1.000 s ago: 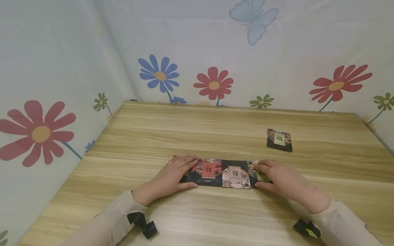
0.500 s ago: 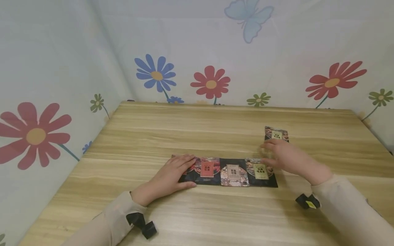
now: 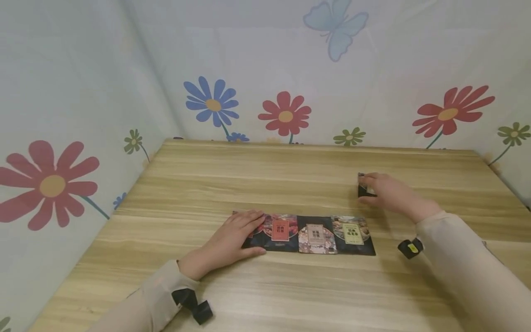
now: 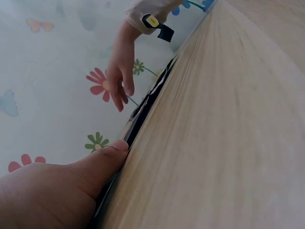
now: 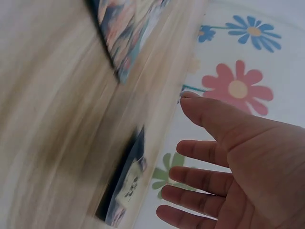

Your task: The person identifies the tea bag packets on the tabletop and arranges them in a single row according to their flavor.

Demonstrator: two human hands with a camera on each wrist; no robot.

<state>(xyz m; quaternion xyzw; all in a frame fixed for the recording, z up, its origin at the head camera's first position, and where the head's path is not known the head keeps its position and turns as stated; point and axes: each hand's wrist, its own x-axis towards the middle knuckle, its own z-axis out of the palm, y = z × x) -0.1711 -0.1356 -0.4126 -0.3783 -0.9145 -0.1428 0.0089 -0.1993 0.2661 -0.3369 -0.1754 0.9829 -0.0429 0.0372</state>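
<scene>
Several dark tea sachets lie edge to edge in a row: one with a red label (image 3: 280, 242), a pale pink one (image 3: 317, 244) and one with a yellow-green label (image 3: 353, 235) at the right end. Over the row's left end rests my left hand (image 3: 227, 240), fingers laid flat and partly hiding another sachet, thumb at the front edge. Behind the row, my right hand (image 3: 392, 196) reaches over a separate sachet (image 5: 125, 188), hiding most of it in the head view. The right wrist view shows its fingers extended and apart, with nothing between them.
The wood-grain table (image 3: 265, 295) meets a pale cloth backdrop (image 3: 249, 41) printed with flowers and a butterfly at the back and left side. Black camera mounts (image 3: 192, 304) hang at both sleeved wrists.
My right hand has left the right end of the row, uncovering the yellow-green sachet, and moved back over the separate sachet. My left hand has stayed in place.
</scene>
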